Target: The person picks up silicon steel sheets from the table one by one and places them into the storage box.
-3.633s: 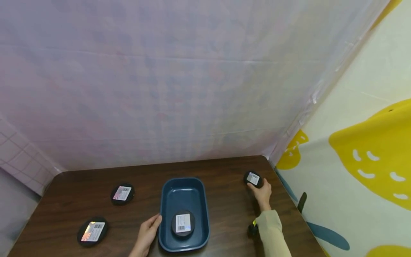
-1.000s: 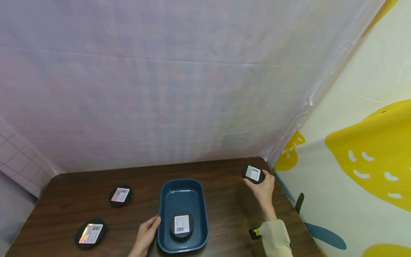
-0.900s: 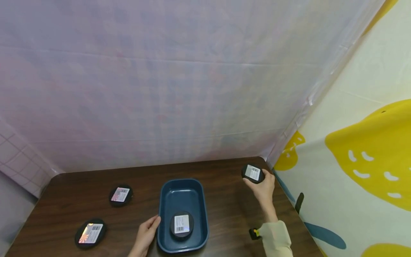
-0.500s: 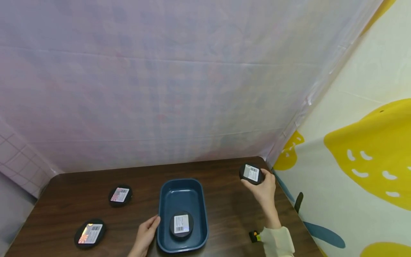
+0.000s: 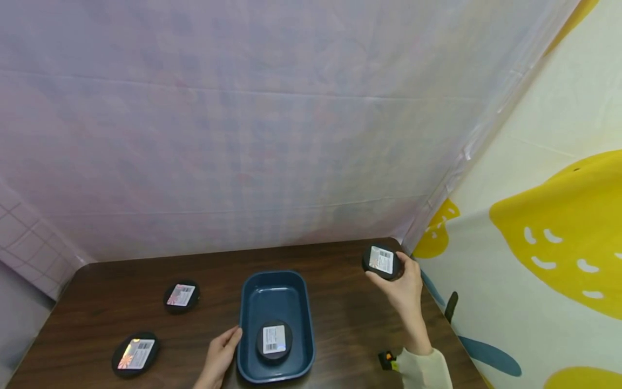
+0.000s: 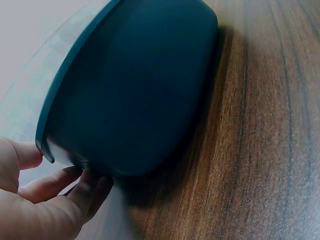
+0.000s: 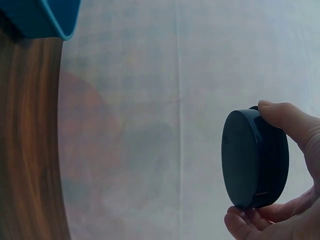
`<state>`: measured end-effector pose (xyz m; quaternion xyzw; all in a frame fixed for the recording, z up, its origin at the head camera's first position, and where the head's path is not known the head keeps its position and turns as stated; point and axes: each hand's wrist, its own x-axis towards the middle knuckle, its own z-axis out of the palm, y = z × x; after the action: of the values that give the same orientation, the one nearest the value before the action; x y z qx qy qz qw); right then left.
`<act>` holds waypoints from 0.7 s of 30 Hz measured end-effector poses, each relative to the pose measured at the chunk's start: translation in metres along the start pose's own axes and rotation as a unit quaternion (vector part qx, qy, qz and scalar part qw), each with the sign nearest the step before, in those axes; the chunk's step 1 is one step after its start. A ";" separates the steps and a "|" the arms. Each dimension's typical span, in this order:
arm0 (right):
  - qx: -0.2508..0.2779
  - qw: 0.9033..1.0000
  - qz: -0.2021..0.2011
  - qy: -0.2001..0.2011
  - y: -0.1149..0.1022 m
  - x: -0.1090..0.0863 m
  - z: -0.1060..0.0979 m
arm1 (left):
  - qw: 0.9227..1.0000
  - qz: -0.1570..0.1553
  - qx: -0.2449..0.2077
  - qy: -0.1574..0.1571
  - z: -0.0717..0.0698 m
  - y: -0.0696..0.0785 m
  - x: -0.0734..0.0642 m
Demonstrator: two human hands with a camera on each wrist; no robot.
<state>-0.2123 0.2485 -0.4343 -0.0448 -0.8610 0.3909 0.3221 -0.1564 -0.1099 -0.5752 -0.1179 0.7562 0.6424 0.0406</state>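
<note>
the right hand [image 5: 407, 289] clasps a flat round black case [image 5: 381, 261] above the brown wood-grain table [image 5: 340, 308]; the left hand [image 5: 221, 354] pinches a blue rectangular tray [image 5: 278, 302] holding a second case [image 5: 274, 341]. left of that hand lie a third case [image 5: 182, 296] and a fourth case [image 5: 135, 354].

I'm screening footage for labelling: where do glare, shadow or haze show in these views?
Head: rainbow glare on the label of the lower-left black disc, a pale streak inside the blue tray. Left wrist: the tray's outer side in deep shadow. Right wrist: the wall covering looks hazy, the held disc dark.
</note>
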 end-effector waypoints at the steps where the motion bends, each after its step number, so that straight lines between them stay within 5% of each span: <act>1: 0.001 1.000 0.003 -0.004 -0.001 0.000 -0.001 | 1.000 -0.001 0.000 0.000 0.000 0.000 0.000; 21: 0.031 0.998 -0.027 -0.055 -0.034 -0.016 0.005 | 1.000 -0.014 -0.008 -0.005 0.000 0.002 0.000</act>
<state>-0.1966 0.2158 -0.4213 0.0099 -0.8659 0.4107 0.2854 -0.1564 -0.1096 -0.5732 -0.1253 0.7492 0.6483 0.0526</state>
